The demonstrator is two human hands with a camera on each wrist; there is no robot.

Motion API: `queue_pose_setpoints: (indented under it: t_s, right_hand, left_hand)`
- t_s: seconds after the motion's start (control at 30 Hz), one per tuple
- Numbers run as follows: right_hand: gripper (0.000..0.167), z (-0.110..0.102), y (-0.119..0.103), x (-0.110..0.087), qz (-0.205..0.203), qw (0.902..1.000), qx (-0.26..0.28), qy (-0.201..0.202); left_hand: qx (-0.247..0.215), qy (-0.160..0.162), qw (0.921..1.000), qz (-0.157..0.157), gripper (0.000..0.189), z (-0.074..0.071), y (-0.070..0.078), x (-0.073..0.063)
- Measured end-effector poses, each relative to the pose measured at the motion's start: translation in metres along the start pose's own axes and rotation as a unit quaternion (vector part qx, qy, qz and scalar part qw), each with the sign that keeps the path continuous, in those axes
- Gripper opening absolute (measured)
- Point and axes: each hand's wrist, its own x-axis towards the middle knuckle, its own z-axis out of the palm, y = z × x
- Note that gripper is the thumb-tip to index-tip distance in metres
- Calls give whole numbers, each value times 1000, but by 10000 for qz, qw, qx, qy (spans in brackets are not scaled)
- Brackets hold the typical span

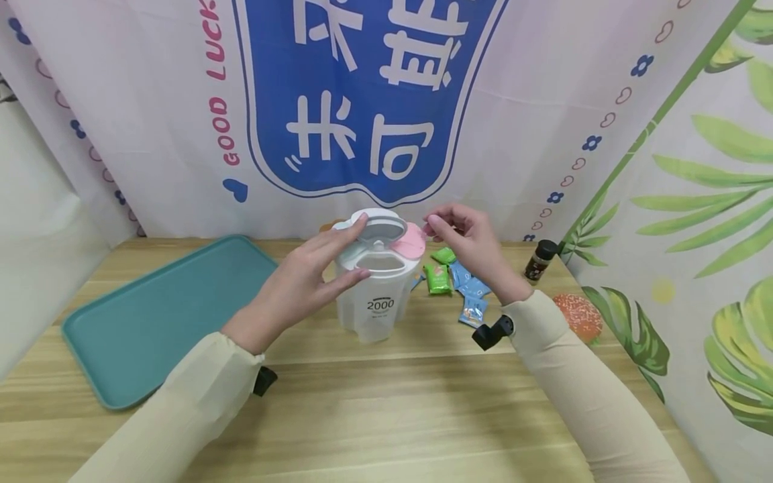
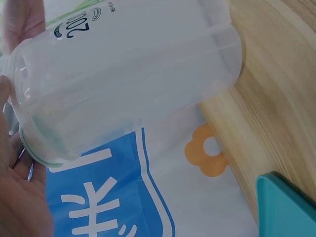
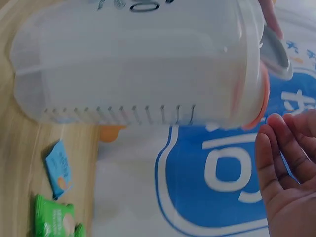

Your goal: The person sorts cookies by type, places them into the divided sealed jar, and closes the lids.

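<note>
A translucent plastic storage canister (image 1: 374, 308) marked 2000 stands upright on the table, its lid split into several coloured flaps. One white-grey flap (image 1: 382, 229) is raised over an opening at the front. My left hand (image 1: 302, 272) holds the lid from the left, thumb at the front rim and fingers reaching to the far side, also visible at the rim in the left wrist view. Beside the pink flap (image 1: 410, 240), my right hand (image 1: 468, 241) has its bent fingertips right at the flap's edge; in the right wrist view nothing shows between those fingers (image 3: 284, 143).
Green packets (image 1: 437, 278) and blue packets (image 1: 474, 288) lie right of the canister. A dark bottle with a black cap (image 1: 541, 260) stands farther right. A teal tray (image 1: 163, 315) lies at left, and a printed cloth (image 1: 513, 134) hangs behind the table.
</note>
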Motion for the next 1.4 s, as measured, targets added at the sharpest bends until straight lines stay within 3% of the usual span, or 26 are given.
queue_pose_setpoints:
  t_s: [0.17, 0.3, 0.53, 0.7, 0.8, 1.0, 1.2, 1.27, 1.4]
  right_hand:
    - [24, -15, 31, -3, 572, 9979, -279, -90]
    - [22, -30, 61, -10, 1093, 9877, -1043, -399]
    - [20, -47, 96, -31, 1693, 9445, -2537, -1220]
    - [36, -53, 107, -44, 2444, 9106, -2783, -1835]
    - [43, -54, 111, -49, 2711, 8967, -2793, -2107]
    - [43, -54, 116, -55, 2805, 8915, -2687, -2330]
    - [45, -54, 120, -57, 3146, 8838, -2354, -2539]
    - [41, -53, 122, -58, 3154, 8861, -2210, -2577]
    - [32, -49, 124, -61, 2945, 9001, -1910, -2582]
  left_hand:
    - [-24, 78, 10000, 53, 80, 0, 0, 0]
    - [-23, 111, 9999, 120, 80, 1, 1, 3]
    - [-8, 221, 9996, 186, 80, -1, 1, 6]
    - [5, 158, 9998, 94, 80, -2, 2, 5]
    - [14, 81, 10000, 40, 80, -3, 3, 4]
    - [39, 35, 10000, -8, 81, -3, 4, 3]
    - [14, 31, 10000, 0, 80, -2, 2, 2]
    - [-11, 52, 10000, 27, 79, -1, 1, 2]
    - [-100, 53, 9999, 21, 79, 1, 0, 0]
